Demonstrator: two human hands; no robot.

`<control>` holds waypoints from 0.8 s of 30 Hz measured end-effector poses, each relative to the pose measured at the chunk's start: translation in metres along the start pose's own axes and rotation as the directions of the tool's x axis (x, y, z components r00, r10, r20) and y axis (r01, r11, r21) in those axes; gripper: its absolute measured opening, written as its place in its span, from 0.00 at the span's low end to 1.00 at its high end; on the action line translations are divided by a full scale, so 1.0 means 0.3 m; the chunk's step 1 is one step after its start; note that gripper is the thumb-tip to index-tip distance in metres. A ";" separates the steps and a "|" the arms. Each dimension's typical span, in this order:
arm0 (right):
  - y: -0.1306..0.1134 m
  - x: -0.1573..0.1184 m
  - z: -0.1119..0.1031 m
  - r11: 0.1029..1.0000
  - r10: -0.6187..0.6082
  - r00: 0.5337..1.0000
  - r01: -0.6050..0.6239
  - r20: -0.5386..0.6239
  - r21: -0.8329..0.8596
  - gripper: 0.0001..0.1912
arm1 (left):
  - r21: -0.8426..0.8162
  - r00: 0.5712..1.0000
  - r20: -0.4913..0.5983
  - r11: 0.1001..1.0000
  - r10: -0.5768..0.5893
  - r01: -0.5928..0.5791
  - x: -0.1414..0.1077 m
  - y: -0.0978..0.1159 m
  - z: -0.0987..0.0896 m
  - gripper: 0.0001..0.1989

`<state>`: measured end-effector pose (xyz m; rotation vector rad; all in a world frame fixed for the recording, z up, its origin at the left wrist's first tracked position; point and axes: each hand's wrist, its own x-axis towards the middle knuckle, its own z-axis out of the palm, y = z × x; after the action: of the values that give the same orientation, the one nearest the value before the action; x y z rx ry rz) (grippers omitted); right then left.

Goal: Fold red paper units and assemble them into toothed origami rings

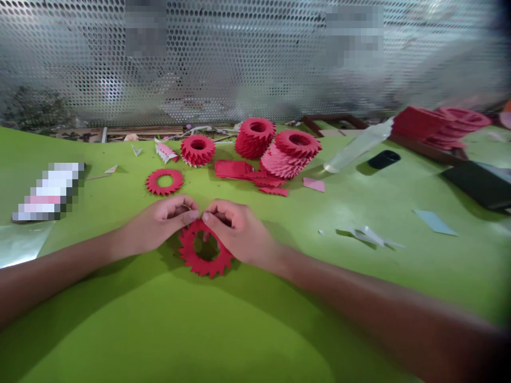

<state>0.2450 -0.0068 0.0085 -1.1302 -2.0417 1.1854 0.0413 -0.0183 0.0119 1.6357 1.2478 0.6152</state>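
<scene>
green bench [199, 330] in front | red toothed ring [190, 256] low over it, between the hands | left hand [170, 221] and right hand [245, 231] both pinching its far rim, thumbs close together | flat red ring [178, 181] just beyond left hand | red strips [231, 169] against red-and-pink stack [285, 159] | perforated panel [239, 69] behind

The left hand [162, 226] and the right hand [244, 231] come close together at the far edge of the red ring [205, 268], each pinching it between thumb and curled fingers. The left thumb [187, 217] and right thumb [215, 222] point inward, tips almost meeting there. The bare left forearm [67, 271] slants in from the ring's left, the bare right forearm [351, 292] from its right, both wrists nearly straight.
</scene>
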 end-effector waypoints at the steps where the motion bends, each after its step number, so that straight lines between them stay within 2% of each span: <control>1: 0.001 0.000 0.000 1.000 0.003 1.000 -0.003 -0.007 0.012 0.13 | -0.009 1.000 -0.012 1.000 -0.001 0.001 0.000 -0.001 -0.001 0.20; 5: -0.004 0.001 -0.002 1.000 0.025 1.000 -0.025 -0.010 0.019 0.13 | -0.007 0.999 -0.031 1.000 -0.013 0.013 0.002 0.002 -0.002 0.21; 11: -0.015 0.000 -0.003 0.999 0.023 1.000 -0.023 0.000 -0.036 0.13 | 0.041 1.000 -0.004 0.999 0.014 -0.014 0.005 0.015 0.003 0.19; 17: -0.020 -0.004 -0.001 0.996 0.006 1.000 -0.005 0.007 -0.093 0.13 | 0.083 0.999 -0.002 0.995 -0.051 0.051 -0.002 0.008 0.000 0.20; 24: -0.015 -0.006 0.002 0.996 -0.003 1.000 0.004 0.002 -0.085 0.12 | 0.099 0.999 -0.017 0.994 -0.043 0.044 -0.003 0.016 -0.001 0.20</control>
<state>0.2437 -0.0098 0.0121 -1.1652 -2.1130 1.1072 0.0428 -0.0192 0.0167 1.6837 1.3399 0.5463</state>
